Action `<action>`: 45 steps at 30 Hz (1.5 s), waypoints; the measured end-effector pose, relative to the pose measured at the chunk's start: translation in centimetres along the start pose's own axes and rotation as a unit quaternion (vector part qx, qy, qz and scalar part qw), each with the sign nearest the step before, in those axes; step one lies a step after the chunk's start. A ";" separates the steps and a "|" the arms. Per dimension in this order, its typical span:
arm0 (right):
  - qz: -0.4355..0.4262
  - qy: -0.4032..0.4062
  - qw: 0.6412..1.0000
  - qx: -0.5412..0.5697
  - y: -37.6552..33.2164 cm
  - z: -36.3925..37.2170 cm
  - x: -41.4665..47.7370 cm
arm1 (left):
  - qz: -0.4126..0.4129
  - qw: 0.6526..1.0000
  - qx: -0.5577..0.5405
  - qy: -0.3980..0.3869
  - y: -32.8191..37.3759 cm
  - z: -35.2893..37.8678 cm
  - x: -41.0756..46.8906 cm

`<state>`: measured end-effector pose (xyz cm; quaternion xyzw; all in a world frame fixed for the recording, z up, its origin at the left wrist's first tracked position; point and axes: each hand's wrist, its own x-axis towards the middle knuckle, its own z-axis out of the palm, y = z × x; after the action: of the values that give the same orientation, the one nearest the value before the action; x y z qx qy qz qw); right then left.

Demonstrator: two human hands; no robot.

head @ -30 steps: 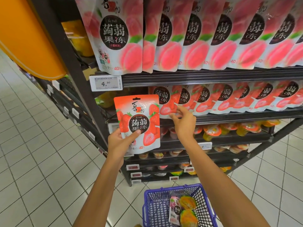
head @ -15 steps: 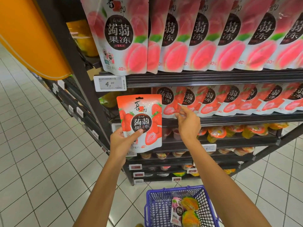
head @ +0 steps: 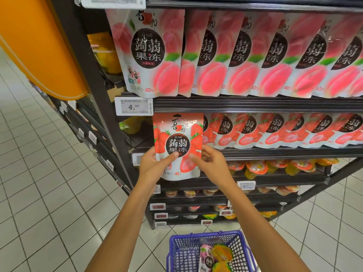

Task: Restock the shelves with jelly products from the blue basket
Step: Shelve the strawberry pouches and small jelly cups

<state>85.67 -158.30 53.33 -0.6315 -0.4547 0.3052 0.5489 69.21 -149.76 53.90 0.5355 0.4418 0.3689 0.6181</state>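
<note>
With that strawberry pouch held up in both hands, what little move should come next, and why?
Probably ease the strawberry jelly pouch back into the left end of the row of strawberry pouches. The left hand and right hand hold it upright by its lower half, just in front of that row's end, below the 4.90 price tag, facing its matching flavour.

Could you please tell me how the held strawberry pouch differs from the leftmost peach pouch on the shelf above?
The strawberry pouch has a red top and strawberries; the peach pouch is pale with pink peaches. The strawberry pouch is held by the left hand and right hand; the peach pouch sits in its shelf row untouched. Both carry the same round black label and a 40% mark.
</note>
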 end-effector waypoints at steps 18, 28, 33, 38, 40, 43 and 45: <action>0.019 0.181 0.981 0.068 -0.6 2.8 4.4 | 0.111 0.993 0.039 -0.034 1.8 0.8 2.0; -0.017 0.186 0.967 -0.176 1.3 2.0 3.0 | 0.104 0.990 0.092 0.014 0.3 1.4 1.7; -0.010 0.196 0.960 -0.200 1.9 2.5 3.1 | 0.091 0.992 0.085 0.005 0.4 1.5 2.0; -0.013 0.211 0.952 -0.220 1.8 3.7 3.9 | 0.070 0.993 0.094 0.004 0.5 1.5 2.4; -0.013 0.218 0.950 -0.222 1.9 3.9 3.9 | 0.061 0.993 0.097 0.000 0.3 1.4 2.3; -0.014 0.233 0.946 -0.227 2.5 3.9 3.6 | 0.062 0.993 0.100 -0.002 -0.1 1.2 2.1; -0.013 0.253 0.941 -0.222 2.7 3.8 3.4 | 0.064 0.993 0.094 -0.001 -0.3 1.3 2.1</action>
<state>84.30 -153.61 50.25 -0.7879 -0.3651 0.0190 0.4955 71.13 -148.32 53.36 0.6191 0.4384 0.3638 0.5405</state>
